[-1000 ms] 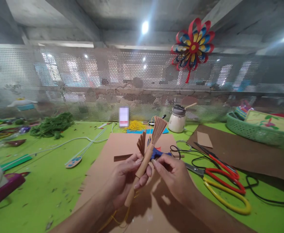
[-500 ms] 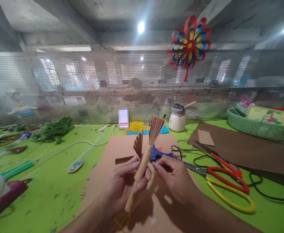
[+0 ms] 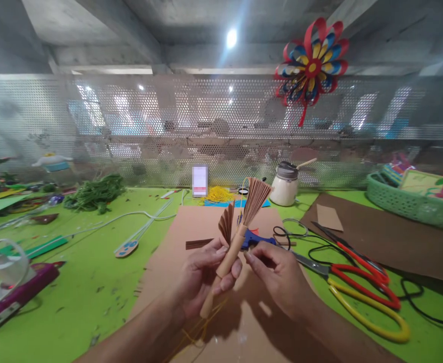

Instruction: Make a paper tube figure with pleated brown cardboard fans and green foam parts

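My left hand (image 3: 198,272) is closed around a tan rolled-paper tube (image 3: 230,258), which tilts up to the right. Out of its top spreads a pleated brown paper fan (image 3: 258,199). A second pleated piece (image 3: 226,223) stands just left of the tube, by my left fingertips. Thin yellow thread (image 3: 216,308) hangs by the tube's lower end. Just right of the tube, my right hand (image 3: 274,267) has thumb and forefinger pinched together; whatever they hold is too small to make out. Behind that hand lies a blue glue gun (image 3: 259,240), partly hidden.
Brown card (image 3: 161,262) lies beneath my hands on the green table (image 3: 92,282). To the right are yellow-and-red-handled scissors (image 3: 372,315), red-handled scissors (image 3: 376,269) and black cord. A white jar (image 3: 285,187) and lit phone (image 3: 200,181) stand behind; a purple power strip (image 3: 20,297) is left.
The whole view has shifted, so things on the table appear farther right. Both hands keep nearly the same pose around the tube.
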`<state>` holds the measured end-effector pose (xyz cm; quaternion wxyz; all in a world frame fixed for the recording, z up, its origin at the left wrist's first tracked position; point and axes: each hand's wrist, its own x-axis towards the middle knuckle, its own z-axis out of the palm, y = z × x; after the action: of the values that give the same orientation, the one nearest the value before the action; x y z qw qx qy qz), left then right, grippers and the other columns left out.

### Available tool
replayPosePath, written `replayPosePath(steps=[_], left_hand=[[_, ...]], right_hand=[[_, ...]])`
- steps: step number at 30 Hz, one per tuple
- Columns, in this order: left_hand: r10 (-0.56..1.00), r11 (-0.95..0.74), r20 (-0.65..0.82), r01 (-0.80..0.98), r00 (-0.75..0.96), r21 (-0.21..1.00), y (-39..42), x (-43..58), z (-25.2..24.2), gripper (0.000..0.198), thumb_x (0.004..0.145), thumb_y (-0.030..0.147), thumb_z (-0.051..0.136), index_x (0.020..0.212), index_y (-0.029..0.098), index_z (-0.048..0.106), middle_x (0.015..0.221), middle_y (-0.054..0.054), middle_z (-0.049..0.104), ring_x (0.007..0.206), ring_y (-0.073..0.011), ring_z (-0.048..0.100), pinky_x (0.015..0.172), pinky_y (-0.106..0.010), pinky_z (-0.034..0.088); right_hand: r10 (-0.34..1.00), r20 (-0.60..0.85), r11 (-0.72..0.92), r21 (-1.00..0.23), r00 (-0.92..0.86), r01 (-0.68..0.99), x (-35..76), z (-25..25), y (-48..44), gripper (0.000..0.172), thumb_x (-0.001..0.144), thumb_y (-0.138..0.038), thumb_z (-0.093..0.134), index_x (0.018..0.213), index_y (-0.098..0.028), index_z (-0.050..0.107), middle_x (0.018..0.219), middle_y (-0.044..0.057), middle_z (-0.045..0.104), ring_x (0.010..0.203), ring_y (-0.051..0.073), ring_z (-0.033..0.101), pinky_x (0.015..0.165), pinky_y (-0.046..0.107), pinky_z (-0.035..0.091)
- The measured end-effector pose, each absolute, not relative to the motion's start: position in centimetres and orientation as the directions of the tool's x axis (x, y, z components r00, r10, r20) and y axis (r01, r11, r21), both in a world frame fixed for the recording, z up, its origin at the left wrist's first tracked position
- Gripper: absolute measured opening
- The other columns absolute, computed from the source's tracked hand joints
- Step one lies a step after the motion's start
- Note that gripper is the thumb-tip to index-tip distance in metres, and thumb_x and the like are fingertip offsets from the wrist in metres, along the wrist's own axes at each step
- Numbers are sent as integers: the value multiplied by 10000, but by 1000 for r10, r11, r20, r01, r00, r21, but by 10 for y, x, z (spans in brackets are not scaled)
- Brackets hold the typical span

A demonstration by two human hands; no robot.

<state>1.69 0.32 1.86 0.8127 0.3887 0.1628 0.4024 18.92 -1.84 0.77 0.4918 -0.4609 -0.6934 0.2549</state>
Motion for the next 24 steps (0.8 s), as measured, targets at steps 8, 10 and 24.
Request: replayPosePath(steps=[8,10,24], left_hand=[[758,361,73,-510,648,781,5,15,14,164,839,245,524,971,153,491,641,-46,627,361,-54,468,345,-128,256],[764,370,62,-514,643,774,6,15,14,185,845,249,513,1001,153,485,648,-46,629,367,-55,476,349,-127,261],[779,340,82,-528,622,778,4,17,16,177,847,208,499,1012,150,477,641,-41,619,370,-56,465,342,-124,256]], right_hand=[[875,475,467,-775,-95,426,192,5,-19,290,895,-326,513,647,-179,548,588,-18,480,561,137,444,530,250,348],[873,478,469,-768,-98,436,192,5,-18,297,897,-332,516,646,-177,553,595,-14,489,568,137,450,538,251,350],[868,487,475,-750,-102,461,191,7,-19,279,890,-328,525,665,-174,587,584,-9,535,544,134,470,513,244,354]])
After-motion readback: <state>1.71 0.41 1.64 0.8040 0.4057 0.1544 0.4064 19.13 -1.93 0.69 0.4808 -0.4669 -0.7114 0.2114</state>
